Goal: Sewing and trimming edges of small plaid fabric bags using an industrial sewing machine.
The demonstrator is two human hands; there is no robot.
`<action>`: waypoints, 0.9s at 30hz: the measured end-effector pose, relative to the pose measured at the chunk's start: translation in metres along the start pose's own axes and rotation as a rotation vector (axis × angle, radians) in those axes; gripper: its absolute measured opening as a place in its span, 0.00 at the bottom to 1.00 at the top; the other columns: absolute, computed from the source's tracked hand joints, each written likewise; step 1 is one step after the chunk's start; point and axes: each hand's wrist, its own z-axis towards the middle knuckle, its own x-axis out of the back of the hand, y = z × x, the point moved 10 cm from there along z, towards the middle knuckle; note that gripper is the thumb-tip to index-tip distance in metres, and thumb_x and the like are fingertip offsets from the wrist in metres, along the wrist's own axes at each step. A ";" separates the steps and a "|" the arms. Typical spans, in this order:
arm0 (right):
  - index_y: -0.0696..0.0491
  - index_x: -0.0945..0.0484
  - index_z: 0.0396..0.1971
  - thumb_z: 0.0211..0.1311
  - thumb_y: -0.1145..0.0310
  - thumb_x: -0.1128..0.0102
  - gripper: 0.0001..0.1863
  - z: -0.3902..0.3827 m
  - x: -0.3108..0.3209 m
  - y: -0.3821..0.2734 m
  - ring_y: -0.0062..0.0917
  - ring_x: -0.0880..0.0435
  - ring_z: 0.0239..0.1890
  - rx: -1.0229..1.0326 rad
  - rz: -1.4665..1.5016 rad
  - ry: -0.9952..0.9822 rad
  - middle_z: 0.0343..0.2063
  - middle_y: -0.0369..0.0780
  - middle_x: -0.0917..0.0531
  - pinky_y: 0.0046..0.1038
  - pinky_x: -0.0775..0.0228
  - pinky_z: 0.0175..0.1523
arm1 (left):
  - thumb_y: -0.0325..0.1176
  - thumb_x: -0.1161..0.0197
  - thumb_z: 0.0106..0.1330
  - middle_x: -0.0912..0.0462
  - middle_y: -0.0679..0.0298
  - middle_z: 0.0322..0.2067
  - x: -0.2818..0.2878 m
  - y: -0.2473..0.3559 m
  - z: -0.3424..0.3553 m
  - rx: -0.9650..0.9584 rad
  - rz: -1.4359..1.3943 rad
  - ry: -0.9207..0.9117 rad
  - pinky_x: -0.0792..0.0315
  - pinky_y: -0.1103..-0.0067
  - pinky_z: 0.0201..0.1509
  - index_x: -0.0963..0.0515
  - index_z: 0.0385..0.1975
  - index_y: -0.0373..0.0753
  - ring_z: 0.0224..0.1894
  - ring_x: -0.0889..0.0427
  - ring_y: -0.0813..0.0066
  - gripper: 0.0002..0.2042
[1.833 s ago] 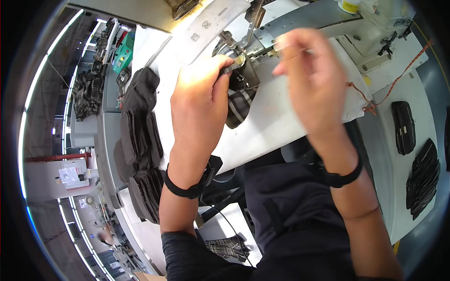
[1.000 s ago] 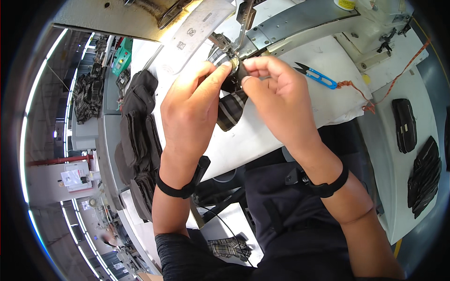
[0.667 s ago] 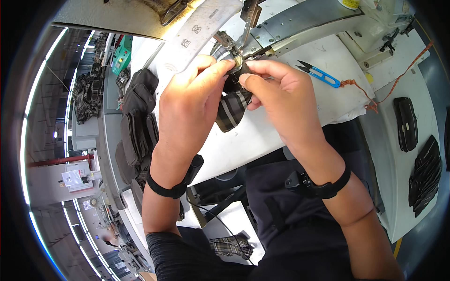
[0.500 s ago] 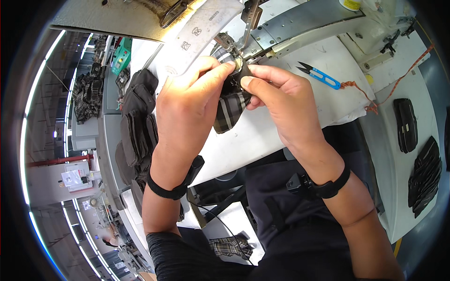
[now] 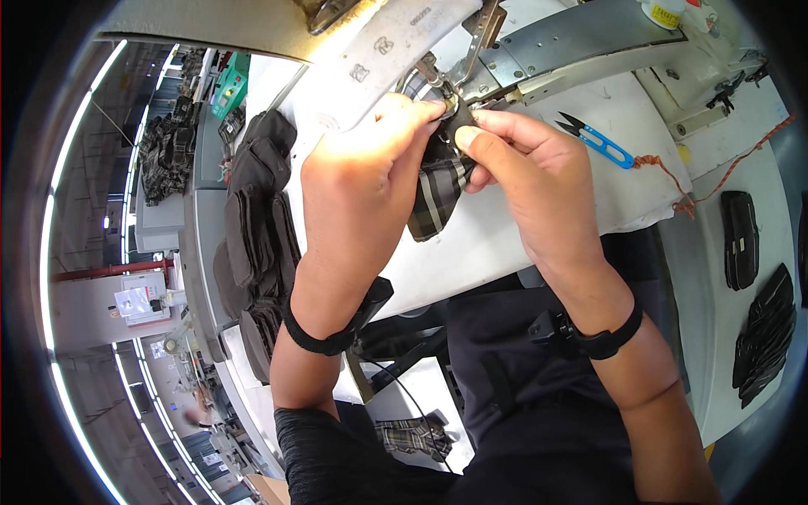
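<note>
Holds a dark plaid cloth (image 5: 435,202) in both hands, just below the metal foot (image 5: 430,69) of a pale sewing machine (image 5: 404,40). Pinches the dark upper part between thumb and forefinger of the right hand (image 5: 543,172), with the remaining fingers curled underneath. Grasps the same part from the other side with the left hand (image 5: 362,181), fingertips drawn together, lower fingers hidden from view. Lets the striped end rest over a white work surface (image 5: 497,240), between the hands. Wears a black band (image 5: 604,343) on each wrist. Has blue thread snips (image 5: 608,148) lying right of the right hand, blades angled up and left, joined to an orange cord (image 5: 665,175). Has stacked dark fabric pieces (image 5: 259,227) along the left, black pouches (image 5: 741,242) at far right and checked fabric (image 5: 412,438) lower down, beside the lap.
</note>
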 end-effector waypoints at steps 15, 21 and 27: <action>0.64 0.15 0.43 0.66 0.74 0.34 0.10 0.002 -0.005 -0.006 0.13 0.21 0.26 -0.037 -0.058 -0.065 0.27 0.34 0.16 0.20 0.23 0.35 | 0.26 0.30 0.65 0.14 0.57 0.25 0.001 0.004 -0.002 0.114 0.062 0.044 0.26 0.79 0.30 0.11 0.41 0.36 0.23 0.18 0.71 0.07; 0.64 0.15 0.36 0.64 0.73 0.34 0.09 0.005 -0.003 -0.006 0.13 0.19 0.25 -0.038 -0.050 -0.071 0.24 0.34 0.16 0.19 0.24 0.31 | 0.28 0.31 0.65 0.14 0.57 0.23 -0.003 -0.001 -0.003 0.264 -0.020 0.101 0.26 0.80 0.29 0.11 0.39 0.35 0.21 0.17 0.74 0.07; 0.64 0.17 0.33 0.61 0.72 0.35 0.09 0.004 -0.005 -0.012 0.13 0.19 0.24 -0.085 -0.107 -0.090 0.22 0.35 0.17 0.18 0.27 0.31 | 0.28 0.33 0.66 0.16 0.54 0.20 -0.004 0.004 -0.003 0.289 0.003 0.098 0.26 0.74 0.27 0.12 0.38 0.34 0.19 0.17 0.61 0.07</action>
